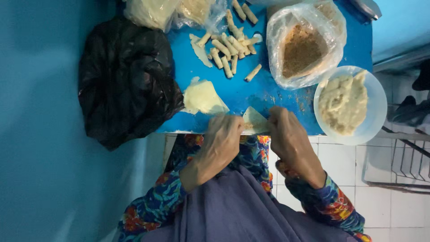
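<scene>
The table (251, 96) was bright blue. A glossy black bag (125, 80) lay at its left edge. The wrapper sheets (204, 97) near the front edge were pale cream, as were the rolled sticks (228, 49) toward the back. The crumbs (300, 51) were sandy brown, the filling (342, 103) off-white in a clear bowl (378, 107). The sleeves (331, 204) bore red, orange and blue flowers.

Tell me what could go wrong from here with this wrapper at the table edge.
The wrapper sits at the blue table edge between the left hand and right hand; it could slip off onto the lap. The bowl of filling overhangs the table corner, so a right-elbow bump may tip it.
</scene>
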Demonstrator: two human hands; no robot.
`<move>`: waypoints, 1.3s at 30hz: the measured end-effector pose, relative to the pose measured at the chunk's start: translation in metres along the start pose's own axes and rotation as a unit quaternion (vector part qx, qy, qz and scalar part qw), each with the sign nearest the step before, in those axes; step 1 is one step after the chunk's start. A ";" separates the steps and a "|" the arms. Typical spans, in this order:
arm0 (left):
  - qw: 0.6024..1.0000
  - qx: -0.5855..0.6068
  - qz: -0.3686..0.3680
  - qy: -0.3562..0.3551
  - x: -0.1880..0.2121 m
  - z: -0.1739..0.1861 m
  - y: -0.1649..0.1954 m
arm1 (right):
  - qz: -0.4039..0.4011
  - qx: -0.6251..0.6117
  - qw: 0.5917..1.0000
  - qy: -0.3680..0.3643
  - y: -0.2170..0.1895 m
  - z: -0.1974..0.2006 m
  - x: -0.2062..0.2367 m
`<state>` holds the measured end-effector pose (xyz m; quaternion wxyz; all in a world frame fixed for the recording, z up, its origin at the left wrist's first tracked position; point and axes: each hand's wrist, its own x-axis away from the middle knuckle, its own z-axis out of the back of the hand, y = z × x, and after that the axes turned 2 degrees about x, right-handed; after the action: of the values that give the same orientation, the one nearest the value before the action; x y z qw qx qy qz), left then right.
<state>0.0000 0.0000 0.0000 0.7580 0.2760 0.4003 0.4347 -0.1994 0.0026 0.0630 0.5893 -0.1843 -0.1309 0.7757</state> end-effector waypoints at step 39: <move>0.978 -0.066 -0.192 -0.058 -0.005 0.020 -0.032 | -0.050 -0.101 0.983 -0.144 -0.034 0.015 -0.023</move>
<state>0.0295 -0.0213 -0.0125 0.8657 0.1687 0.3716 0.2900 -0.1709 -0.0104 0.0936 0.5801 -0.1224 -0.3016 0.7467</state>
